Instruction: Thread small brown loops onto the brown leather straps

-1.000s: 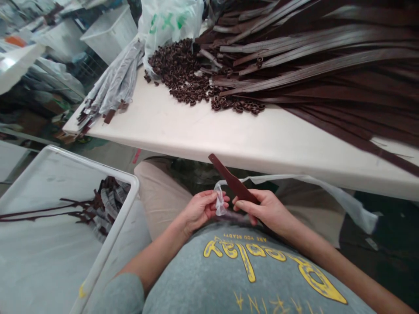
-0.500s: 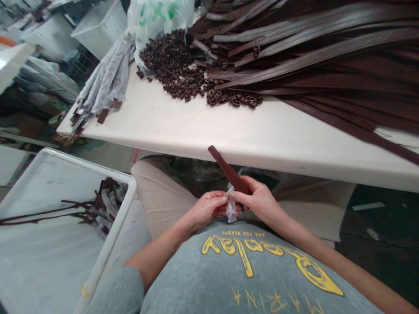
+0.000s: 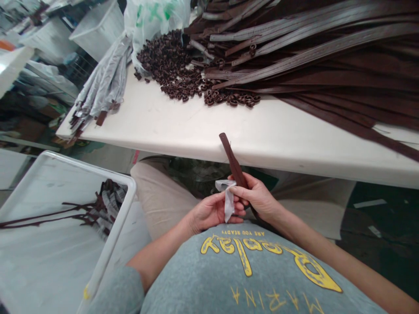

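Brown strap (image 3: 236, 168): where is it and what's at risk? Biggest stuff first.

Hand-held, slanting up, tip seen against the near edge of the white table (image 3: 157, 126). Can't judge the gap. Pushed forward, the tip could catch that edge.

White bin (image 3: 49, 257) on the left?

Well apart, low risk. Next, heap of brown straps (image 3: 327, 69), table right. Ends overlap the pile of small loops (image 3: 178, 65), so dragging one strap could scatter loops.

Grip?

Right hand (image 3: 260, 196) clamped on the strap, thumb on top. Lower end hidden past it. Single-hand hold, so I'd expect the strap to twist if anything tugs its tip. Left hand (image 3: 211, 211) palm up, fingers loosely curled under a strip of whitish film (image 3: 229, 205). Can't tell if it's pinched.

Film failure mode?

Looks light and thin. Loose fingers: slides off. Both hands pulling: may tear.

Anything smaller?

Stray thread (image 3: 230, 143) at the strap's edge, near the tip. Could snag the film.
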Tool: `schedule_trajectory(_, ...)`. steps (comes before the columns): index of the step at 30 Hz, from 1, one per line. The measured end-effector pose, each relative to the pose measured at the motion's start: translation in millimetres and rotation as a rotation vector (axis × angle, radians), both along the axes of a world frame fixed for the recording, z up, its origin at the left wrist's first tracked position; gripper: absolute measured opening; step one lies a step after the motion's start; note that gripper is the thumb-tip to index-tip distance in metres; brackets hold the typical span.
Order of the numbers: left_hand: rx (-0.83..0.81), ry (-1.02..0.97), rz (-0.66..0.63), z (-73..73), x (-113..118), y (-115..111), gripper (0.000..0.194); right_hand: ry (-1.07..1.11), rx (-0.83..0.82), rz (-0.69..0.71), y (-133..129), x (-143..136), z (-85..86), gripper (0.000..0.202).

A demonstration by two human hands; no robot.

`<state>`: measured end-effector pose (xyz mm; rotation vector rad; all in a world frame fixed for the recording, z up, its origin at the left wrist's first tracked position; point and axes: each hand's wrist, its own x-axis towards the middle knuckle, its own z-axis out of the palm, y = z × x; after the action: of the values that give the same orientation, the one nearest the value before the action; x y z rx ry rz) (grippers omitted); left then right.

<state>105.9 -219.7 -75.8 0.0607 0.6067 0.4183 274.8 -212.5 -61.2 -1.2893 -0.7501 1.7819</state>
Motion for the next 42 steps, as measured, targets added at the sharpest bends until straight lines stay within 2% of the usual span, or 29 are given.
schedule_trajectory(3,0.007,0.034,0.039,-1.7,1.2,-2.0,0.028,0.053,-0.027,0.012,-0.7,0.1,-0.9,0.041)
schedule_trajectory(6,0.037,0.068,0.056,-4.1,0.8,-3.1,0.033,0.093,-0.047,0.019,-0.3,0.1,-1.9,0.041)
schedule_trajectory(14,0.118,0.193,-0.071,-5.2,2.1,-2.6,0.052,0.126,-0.071,0.021,1.5,-2.0,-3.9,0.04)
schedule_trajectory(21,0.194,0.167,-0.183,-4.1,1.7,1.2,0.05,0.109,-0.059,0.019,4.1,-2.6,-7.1,0.036)
schedule_trajectory(25,0.208,0.213,-0.22,3.6,1.0,0.6,0.05,0.098,-0.045,0.016,7.7,-2.5,-12.2,0.038)
schedule_trajectory(31,0.199,0.288,-0.256,14.1,-2.6,-0.5,0.035,0.091,-0.026,0.041,9.5,-4.1,-13.2,0.038)
schedule_trajectory(38,0.165,0.267,-0.132,12.0,-3.3,-1.0,0.038,-0.003,0.028,0.073,13.3,-1.9,-20.7,0.037)
schedule_trajectory(42,0.074,0.287,0.057,11.6,-5.2,3.3,0.033,-0.118,0.063,0.116,14.8,12.8,-22.3,0.041)
